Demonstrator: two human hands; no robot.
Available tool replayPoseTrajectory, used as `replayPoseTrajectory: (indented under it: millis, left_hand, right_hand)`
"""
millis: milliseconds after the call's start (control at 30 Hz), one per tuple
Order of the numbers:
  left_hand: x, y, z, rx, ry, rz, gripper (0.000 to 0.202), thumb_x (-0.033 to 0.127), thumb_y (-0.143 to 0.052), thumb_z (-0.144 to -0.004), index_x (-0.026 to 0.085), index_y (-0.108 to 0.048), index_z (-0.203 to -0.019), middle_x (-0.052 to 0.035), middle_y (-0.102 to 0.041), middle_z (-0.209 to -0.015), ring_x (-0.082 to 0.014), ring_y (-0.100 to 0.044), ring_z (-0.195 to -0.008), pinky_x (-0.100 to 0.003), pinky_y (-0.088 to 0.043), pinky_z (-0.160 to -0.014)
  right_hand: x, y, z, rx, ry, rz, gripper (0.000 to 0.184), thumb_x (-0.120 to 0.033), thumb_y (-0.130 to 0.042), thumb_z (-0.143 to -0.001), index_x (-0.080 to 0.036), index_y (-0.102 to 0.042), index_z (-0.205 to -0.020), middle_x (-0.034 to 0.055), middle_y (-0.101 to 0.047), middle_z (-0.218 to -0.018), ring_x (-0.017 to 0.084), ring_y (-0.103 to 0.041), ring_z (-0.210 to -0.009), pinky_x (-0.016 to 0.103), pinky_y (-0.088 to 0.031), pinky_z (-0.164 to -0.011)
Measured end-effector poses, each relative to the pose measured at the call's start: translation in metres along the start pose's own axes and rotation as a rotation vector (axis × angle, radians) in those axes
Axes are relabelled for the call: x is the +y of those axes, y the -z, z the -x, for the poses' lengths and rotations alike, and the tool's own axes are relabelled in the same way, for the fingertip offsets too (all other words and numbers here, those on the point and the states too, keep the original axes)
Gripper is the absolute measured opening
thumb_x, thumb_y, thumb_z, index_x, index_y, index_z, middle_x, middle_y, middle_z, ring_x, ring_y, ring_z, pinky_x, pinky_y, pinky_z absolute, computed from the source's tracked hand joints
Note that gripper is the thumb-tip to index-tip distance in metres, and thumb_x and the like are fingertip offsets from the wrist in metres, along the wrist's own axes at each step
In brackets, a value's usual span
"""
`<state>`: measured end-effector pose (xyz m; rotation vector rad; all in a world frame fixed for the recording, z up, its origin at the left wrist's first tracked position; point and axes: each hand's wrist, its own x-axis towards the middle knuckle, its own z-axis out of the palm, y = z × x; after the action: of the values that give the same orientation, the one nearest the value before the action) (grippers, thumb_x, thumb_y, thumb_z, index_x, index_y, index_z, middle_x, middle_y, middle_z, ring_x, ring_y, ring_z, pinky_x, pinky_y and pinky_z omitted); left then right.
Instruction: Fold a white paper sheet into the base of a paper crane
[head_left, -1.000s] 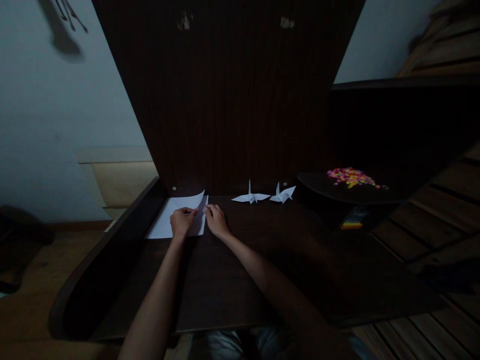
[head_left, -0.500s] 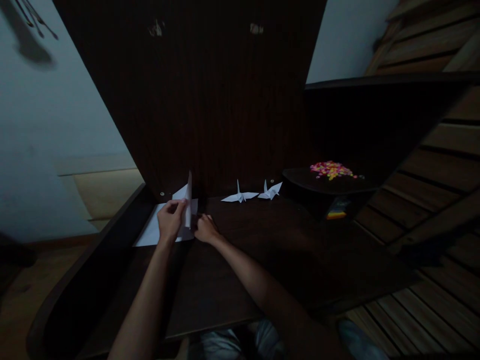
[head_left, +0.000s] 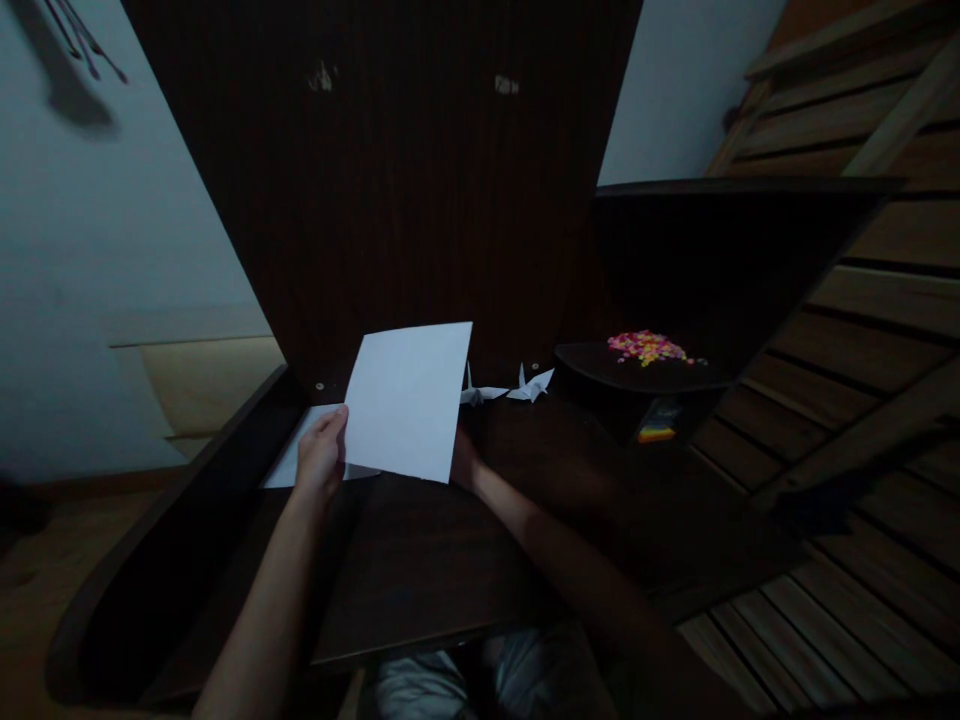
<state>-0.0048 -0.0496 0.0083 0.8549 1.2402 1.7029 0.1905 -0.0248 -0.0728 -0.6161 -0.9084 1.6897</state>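
Observation:
A white sheet of paper (head_left: 405,400) is held up, tilted, above the dark desk. My left hand (head_left: 322,450) pinches its left edge, thumb in front. Behind the sheet's lower right edge is my right hand (head_left: 465,462); its fingers are hidden by the paper, so I cannot tell how they are placed. More white paper (head_left: 289,465) lies flat on the desk at the left, partly covered by my left hand and the raised sheet. Two folded paper cranes stand at the back: the left crane (head_left: 484,394) is partly hidden by the sheet, the right crane (head_left: 531,385) shows whole.
Colourful small pieces (head_left: 649,347) lie heaped on a rounded dark shelf (head_left: 585,358) at the right. Below it is a small item with a rainbow-coloured edge (head_left: 656,434). A raised side panel (head_left: 172,520) bounds the desk on the left. Wooden slats stand at the far right.
The sheet was edge-on above the paper at the left; now it is turned broad side toward me and further right. My right hand has moved right and up, behind it.

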Motion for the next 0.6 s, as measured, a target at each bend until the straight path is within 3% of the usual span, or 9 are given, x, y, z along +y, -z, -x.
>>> replayPoseTrajectory:
  millis: [133, 267, 333, 433, 500, 600]
  left_hand:
    - [-0.011, -0.006, 0.004, -0.091, 0.045, -0.123, 0.031, 0.035, -0.08, -0.061, 0.014, -0.061, -0.074, 0.0063, -0.053, -0.045, -0.0081, -0.047, -0.037, -0.017, -0.032, -0.038]
    - [-0.008, -0.014, 0.008, -0.232, 0.05, -0.231, 0.037, 0.038, -0.083, -0.057, 0.014, -0.063, -0.077, 0.0089, -0.046, -0.04, -0.0051, -0.036, -0.033, -0.015, -0.019, -0.035]
    - [-0.008, -0.016, 0.009, -0.294, 0.047, -0.262, 0.041, 0.041, -0.083, -0.056, 0.014, -0.063, -0.078, 0.0077, -0.05, -0.044, -0.0053, -0.038, -0.035, -0.015, -0.021, -0.037]
    - [-0.012, -0.014, 0.01, -0.392, 0.062, -0.295, 0.045, 0.046, -0.083, -0.057, 0.015, -0.063, -0.082, 0.0072, -0.051, -0.047, -0.0058, -0.04, -0.037, -0.015, -0.022, -0.038]
    - [-0.016, -0.01, 0.01, -0.467, 0.108, -0.285, 0.046, 0.047, -0.083, -0.058, 0.016, -0.062, -0.085, 0.0061, -0.055, -0.05, -0.0071, -0.045, -0.039, -0.016, -0.027, -0.039]
    - [-0.018, -0.006, 0.013, -0.524, 0.214, -0.155, 0.043, 0.045, -0.083, -0.059, 0.016, -0.064, -0.085, 0.0001, -0.066, -0.064, -0.0137, -0.06, -0.052, -0.021, -0.044, -0.049]
  right_hand:
    - [-0.034, 0.029, 0.021, -0.013, -0.121, -0.094, 0.078, -0.085, -0.029, -0.077, -0.018, -0.063, -0.096, 0.0142, -0.07, -0.097, 0.033, -0.062, -0.105, 0.053, -0.051, -0.086]
    - [-0.064, 0.043, 0.036, 0.058, -0.022, -0.048, 0.075, -0.082, -0.029, -0.079, -0.019, -0.064, -0.1, 0.0121, -0.071, -0.101, 0.032, -0.061, -0.109, 0.049, -0.051, -0.086]
    - [-0.074, 0.047, 0.039, 0.098, 0.031, 0.025, 0.062, -0.073, -0.042, -0.081, -0.019, -0.065, -0.099, 0.0105, -0.072, -0.099, 0.031, -0.063, -0.107, 0.046, -0.051, -0.087]
    - [-0.082, 0.055, 0.039, 0.183, 0.066, 0.121, 0.031, -0.039, -0.071, -0.07, -0.017, -0.066, -0.092, 0.0086, -0.074, -0.091, 0.029, -0.067, -0.094, 0.042, -0.051, -0.085]
    - [-0.082, 0.061, 0.039, 0.208, 0.064, 0.131, 0.028, -0.026, -0.074, -0.064, -0.017, -0.067, -0.089, 0.007, -0.074, -0.086, 0.027, -0.068, -0.087, 0.039, -0.051, -0.082]
    - [-0.077, 0.065, 0.041, 0.221, 0.044, 0.126, 0.027, -0.024, -0.075, -0.063, -0.017, -0.068, -0.088, 0.0054, -0.074, -0.084, 0.024, -0.069, -0.08, 0.037, -0.052, -0.079]
